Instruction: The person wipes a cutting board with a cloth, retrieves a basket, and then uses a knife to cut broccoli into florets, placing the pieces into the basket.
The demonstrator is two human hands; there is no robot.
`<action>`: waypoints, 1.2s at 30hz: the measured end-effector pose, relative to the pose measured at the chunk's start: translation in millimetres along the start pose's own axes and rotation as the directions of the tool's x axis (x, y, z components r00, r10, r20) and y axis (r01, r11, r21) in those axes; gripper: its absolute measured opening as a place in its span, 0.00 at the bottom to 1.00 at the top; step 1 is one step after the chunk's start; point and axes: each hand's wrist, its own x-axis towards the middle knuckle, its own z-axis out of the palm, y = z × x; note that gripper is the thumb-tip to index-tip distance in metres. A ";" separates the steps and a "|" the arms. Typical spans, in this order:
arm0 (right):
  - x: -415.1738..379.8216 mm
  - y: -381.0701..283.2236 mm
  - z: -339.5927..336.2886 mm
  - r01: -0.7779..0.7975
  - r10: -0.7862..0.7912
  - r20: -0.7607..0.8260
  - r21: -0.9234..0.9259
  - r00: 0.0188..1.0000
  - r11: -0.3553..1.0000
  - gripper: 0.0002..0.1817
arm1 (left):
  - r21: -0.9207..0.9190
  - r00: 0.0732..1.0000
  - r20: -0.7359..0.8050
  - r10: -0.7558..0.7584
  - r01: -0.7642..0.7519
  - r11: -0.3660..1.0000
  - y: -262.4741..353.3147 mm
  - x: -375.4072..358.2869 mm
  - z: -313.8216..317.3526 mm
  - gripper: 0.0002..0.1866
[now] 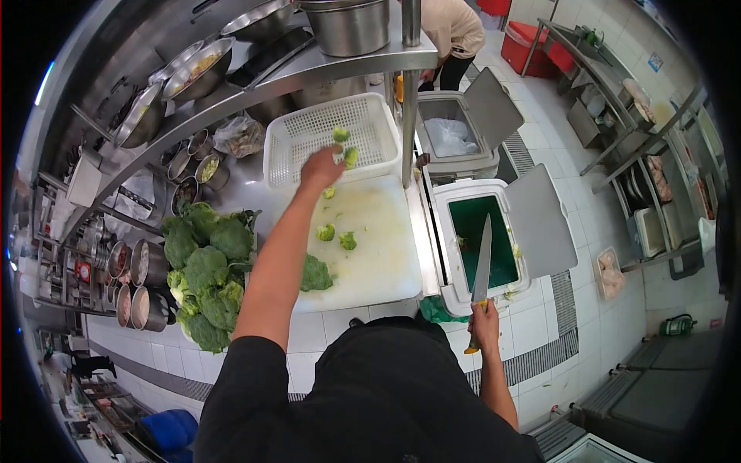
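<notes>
My left hand (323,167) reaches over the near rim of a white perforated basket (282,143), fingers apart. Just past its fingertips are broccoli florets (351,157), inside the basket's outline. Below the wrist, a few more florets (326,232) lie on a white cutting board (378,266). A larger broccoli piece (315,274) rests at the board's left edge, partly behind my forearm. My right hand (485,324) grips the yellow handle of a long kitchen knife (482,262). Its blade points away from me, over an open bin (494,224) with a green inside.
Whole broccoli heads (207,270) are piled left of the board. Metal pots (147,262) stand farther left. A steel shelf (309,73) with bowls and a large pot crosses above the basket. A second lidded bin (455,131) and another person (451,31) are beyond.
</notes>
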 end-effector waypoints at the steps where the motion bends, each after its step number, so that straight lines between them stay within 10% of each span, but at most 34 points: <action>1: -0.4 -0.3 0.9 0.003 -0.003 -0.002 0.004 1.000 1.000 0.11 | 0.137 0.994 0.112 0.008 -0.023 0.990 6.7 -11.8 5.3 0.28; 9: -3.8 16.0 -5.1 -0.019 0.019 -0.019 0.008 1.000 1.000 0.08 | -0.105 0.995 -0.102 0.010 -0.020 0.994 -30.4 -59.1 -6.9 0.12; 10: -3.3 19.0 -5.1 -0.031 0.032 -0.031 0.029 0.999 0.999 0.08 | 0.018 0.991 0.125 -0.047 0.045 0.999 -26.4 -67.0 -13.3 0.17; 18: 6.5 -5.0 2.0 0.031 -0.030 0.048 -0.029 0.998 0.999 0.09 | -0.005 0.992 0.007 0.124 -0.124 0.992 -72.0 -73.7 67.2 0.24; 31: 6.5 -6.6 9.2 -0.002 0.005 0.060 -0.052 0.998 0.999 0.11 | 0.025 0.942 0.323 0.094 -0.108 0.994 -15.4 -137.5 57.8 0.30; 36: 12.6 -17.0 13.9 0.072 -0.058 0.111 -0.124 0.992 0.990 0.12 | -0.297 0.995 -0.076 0.071 -0.091 0.951 -45.2 -73.4 0.1 0.38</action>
